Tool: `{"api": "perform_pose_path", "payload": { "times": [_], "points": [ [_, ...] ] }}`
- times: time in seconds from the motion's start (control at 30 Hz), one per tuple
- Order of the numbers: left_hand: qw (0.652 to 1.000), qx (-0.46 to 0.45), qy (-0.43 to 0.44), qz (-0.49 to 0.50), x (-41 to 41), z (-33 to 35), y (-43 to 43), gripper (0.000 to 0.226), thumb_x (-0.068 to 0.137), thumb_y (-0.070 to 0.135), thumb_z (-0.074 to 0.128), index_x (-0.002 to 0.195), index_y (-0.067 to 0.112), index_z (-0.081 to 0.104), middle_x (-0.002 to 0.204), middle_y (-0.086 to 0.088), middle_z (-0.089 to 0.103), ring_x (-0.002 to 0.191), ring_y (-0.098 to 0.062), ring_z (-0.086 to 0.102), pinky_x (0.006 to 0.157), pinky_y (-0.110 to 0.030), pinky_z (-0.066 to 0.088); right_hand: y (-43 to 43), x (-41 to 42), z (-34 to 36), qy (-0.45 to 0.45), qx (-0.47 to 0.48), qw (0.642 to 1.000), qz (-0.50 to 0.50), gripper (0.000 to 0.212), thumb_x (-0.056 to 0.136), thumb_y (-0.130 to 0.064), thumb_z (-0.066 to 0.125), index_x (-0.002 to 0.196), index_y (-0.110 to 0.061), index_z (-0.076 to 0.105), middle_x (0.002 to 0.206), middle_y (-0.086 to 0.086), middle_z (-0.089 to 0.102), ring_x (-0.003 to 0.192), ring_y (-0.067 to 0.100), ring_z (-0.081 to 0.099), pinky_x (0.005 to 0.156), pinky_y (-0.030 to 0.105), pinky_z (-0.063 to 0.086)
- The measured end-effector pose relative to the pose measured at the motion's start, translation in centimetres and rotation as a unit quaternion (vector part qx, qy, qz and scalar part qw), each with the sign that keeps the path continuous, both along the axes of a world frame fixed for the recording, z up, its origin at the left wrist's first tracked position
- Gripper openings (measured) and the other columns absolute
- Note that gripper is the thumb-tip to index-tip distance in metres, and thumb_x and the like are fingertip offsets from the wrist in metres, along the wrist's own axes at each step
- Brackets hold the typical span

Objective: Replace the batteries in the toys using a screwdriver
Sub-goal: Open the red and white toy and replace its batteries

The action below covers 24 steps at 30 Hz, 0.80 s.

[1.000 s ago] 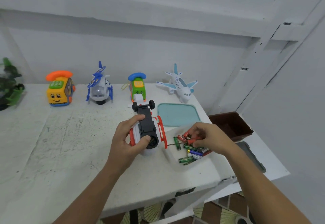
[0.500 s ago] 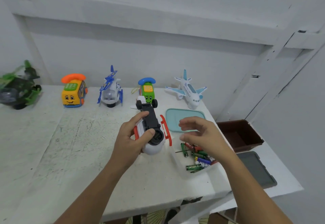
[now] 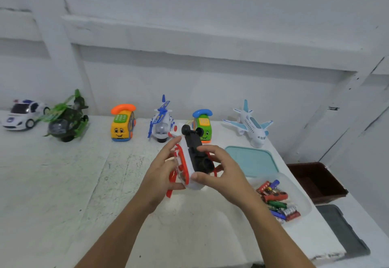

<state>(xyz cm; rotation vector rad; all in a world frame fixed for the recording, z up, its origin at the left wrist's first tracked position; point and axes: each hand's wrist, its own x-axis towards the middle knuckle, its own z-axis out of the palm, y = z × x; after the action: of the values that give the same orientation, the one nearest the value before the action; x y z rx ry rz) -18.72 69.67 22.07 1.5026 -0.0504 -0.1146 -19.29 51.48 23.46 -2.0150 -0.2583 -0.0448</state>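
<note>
Several batteries (image 3: 277,201) lay in a clear tub (image 3: 303,197) at near right, closest to the right grip (image 3: 223,175). It and the left grip (image 3: 162,173) clasped the upturned toy helicopter (image 3: 192,152) above the surface (image 3: 84,183), its long axis pointing away.

Both bare forearms rise from the bottom edge and converge. The left hand (image 3: 161,173) holds the toy (image 3: 192,152) by its left side. The right hand (image 3: 225,175) pinches it, thumb low, forefinger curled over the top.
</note>
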Motion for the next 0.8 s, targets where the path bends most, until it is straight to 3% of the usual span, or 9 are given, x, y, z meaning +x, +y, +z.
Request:
{"api": "perform_pose_path", "payload": {
  "times": [0.07,0.17,0.3,0.47,0.6,0.7,0.8],
  "points": [
    [1.0,-0.009,-0.004,0.004,0.0,0.2,0.6,0.065,0.098,-0.003,0.046,0.134,0.051,0.047,0.134,0.004,0.05,0.119,-0.024,0.058,0.07,-0.039,0.062,0.8,0.2,0.3,-0.007,-0.004,1.0,0.002,0.058,0.071,-0.035,0.086,0.118,-0.047,0.055,0.123,-0.029,0.054,0.11,-0.013,0.05,0.079,0.005,0.04],
    [1.0,-0.005,-0.02,0.007,-0.2,0.4,1.4,0.07,0.093,-0.005,0.057,0.139,0.047,0.044,0.129,0.015,0.052,0.124,-0.018,0.054,0.069,-0.034,0.062,1.8,0.5,0.9,-0.009,0.009,1.0,0.014,0.06,0.068,-0.04,0.087,0.119,-0.049,0.056,0.122,-0.029,0.055,0.111,-0.011,0.052,0.078,0.006,0.043],
    [0.999,0.03,-0.025,0.026,0.0,0.8,2.5,0.077,0.087,-0.004,0.067,0.141,0.046,0.042,0.119,0.024,0.053,0.109,-0.003,0.057,0.07,-0.033,0.062,3.2,0.7,1.5,-0.007,0.049,0.998,0.028,0.057,0.066,-0.036,0.086,0.116,-0.043,0.06,0.112,-0.03,0.059,0.106,-0.009,0.056,0.074,0.01,0.048],
    [0.995,0.076,-0.04,0.048,0.1,0.6,3.1,0.077,0.088,-0.005,0.063,0.143,0.045,0.041,0.133,0.01,0.057,0.117,-0.012,0.06,0.084,-0.043,0.06,4.5,1.2,0.8,-0.018,0.028,0.999,0.025,0.06,0.07,-0.028,0.086,0.119,-0.046,0.057,0.115,-0.028,0.055,0.11,0.0,0.056,0.086,0.018,0.053],
    [0.999,0.048,0.008,0.011,0.1,1.3,3.8,0.071,0.093,-0.005,0.055,0.141,0.046,0.043,0.133,0.012,0.058,0.117,-0.015,0.06,0.075,-0.045,0.062,4.8,1.6,0.2,0.019,0.068,0.997,0.015,0.058,0.071,-0.015,0.078,0.115,-0.047,0.06,0.116,-0.02,0.06,0.107,0.006,0.06,0.087,0.026,0.056],
    [0.998,0.058,0.028,-0.022,0.0,2.5,4.5,0.069,0.094,-0.007,0.054,0.14,0.042,0.044,0.13,0.013,0.056,0.11,-0.011,0.06,0.069,-0.047,0.062,4.7,1.7,0.1,0.042,0.098,0.994,0.016,0.059,0.077,-0.003,0.073,0.111,-0.05,0.061,0.111,-0.018,0.064,0.1,0.01,0.062,0.078,0.025,0.056],
    [0.992,0.12,-0.02,-0.008,0.0,3.2,4.9,0.069,0.088,-0.004,0.064,0.137,0.041,0.047,0.12,0.022,0.055,0.097,0.004,0.059,0.056,-0.034,0.061,4.7,1.9,0.2,0.068,0.14,0.988,0.015,0.059,0.08,0.002,0.071,0.115,-0.044,0.061,0.115,-0.004,0.063,0.101,0.019,0.063,0.075,0.025,0.057]
  ]
}}
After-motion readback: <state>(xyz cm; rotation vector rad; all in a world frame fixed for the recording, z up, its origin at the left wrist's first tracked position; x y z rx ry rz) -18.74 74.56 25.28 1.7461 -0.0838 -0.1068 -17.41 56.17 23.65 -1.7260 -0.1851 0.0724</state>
